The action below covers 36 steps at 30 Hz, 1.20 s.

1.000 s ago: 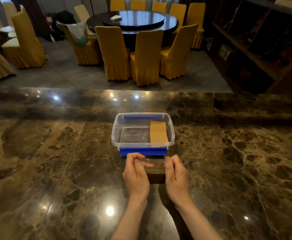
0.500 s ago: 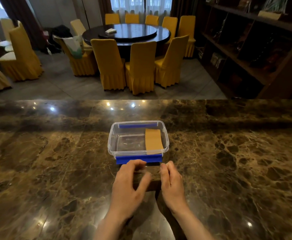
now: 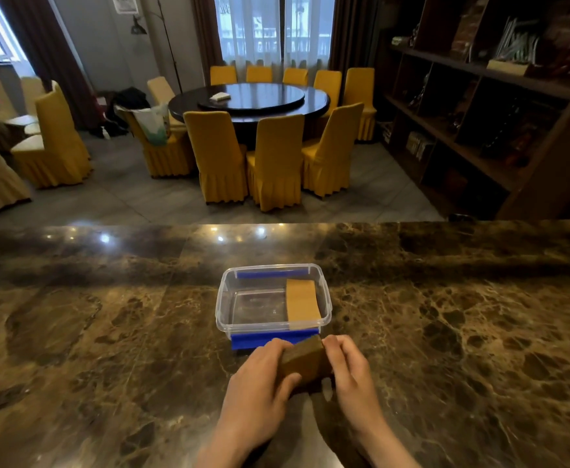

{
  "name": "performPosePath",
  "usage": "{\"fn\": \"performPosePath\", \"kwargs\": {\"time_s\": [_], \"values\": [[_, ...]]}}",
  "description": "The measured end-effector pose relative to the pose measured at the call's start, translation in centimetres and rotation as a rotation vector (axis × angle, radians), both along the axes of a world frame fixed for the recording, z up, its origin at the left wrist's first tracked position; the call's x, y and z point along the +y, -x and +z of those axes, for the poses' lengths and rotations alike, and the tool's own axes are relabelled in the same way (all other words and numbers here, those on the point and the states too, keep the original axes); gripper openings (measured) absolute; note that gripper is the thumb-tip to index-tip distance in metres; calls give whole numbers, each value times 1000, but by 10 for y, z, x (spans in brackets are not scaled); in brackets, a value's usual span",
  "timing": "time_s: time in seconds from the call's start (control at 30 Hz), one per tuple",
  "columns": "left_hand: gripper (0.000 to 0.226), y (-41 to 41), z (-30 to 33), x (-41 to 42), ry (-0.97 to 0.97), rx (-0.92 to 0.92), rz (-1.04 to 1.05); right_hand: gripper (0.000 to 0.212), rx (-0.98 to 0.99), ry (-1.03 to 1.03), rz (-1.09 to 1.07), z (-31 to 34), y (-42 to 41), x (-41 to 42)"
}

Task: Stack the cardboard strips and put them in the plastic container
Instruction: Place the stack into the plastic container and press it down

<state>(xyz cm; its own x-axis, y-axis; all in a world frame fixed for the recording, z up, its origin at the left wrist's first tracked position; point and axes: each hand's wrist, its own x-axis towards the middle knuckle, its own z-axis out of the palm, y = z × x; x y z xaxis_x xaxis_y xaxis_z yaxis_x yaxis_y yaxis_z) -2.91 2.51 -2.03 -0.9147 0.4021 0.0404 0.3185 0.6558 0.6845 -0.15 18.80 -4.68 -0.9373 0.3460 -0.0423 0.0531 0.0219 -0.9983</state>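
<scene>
— cardboard, where is it?
— stack of cardboard strips (image 3: pixel 305 363) clamped between my left hand (image 3: pixel 260 376) and right hand (image 3: pixel 347 369), tilted, just before the plastic container (image 3: pixel 224 298); another strip (image 3: pixel 302 298) lies inside.

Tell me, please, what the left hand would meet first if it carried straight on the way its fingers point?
The left hand points forward and a little right. Past the cardboard stack it grips, it would likely meet the blue near edge of the plastic container first, though the depth is hard to judge.
</scene>
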Motion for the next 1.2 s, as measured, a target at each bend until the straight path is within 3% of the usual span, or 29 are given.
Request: {"fn": "performPosePath", "kwargs": {"time_s": [0.17,0.37,0.5,0.7,0.93,1.2], "values": [[28,8,6,3,-569,-321,220,28,2,121,125,18,1,1],[49,19,11,6,-811,-444,307,30,22,102,127,37,16,-10],[47,25,17,11,-826,-437,358,30,33,1,126,46,31,-12],[21,43,31,6,-759,-396,338,24,18,88,112,54,51,-10],[33,72,42,-9,-544,-238,351,22,-12,47,107,64,73,-9],[36,110,37,-5,-465,-289,477,25,-114,-165,63,61,111,-17]]}}
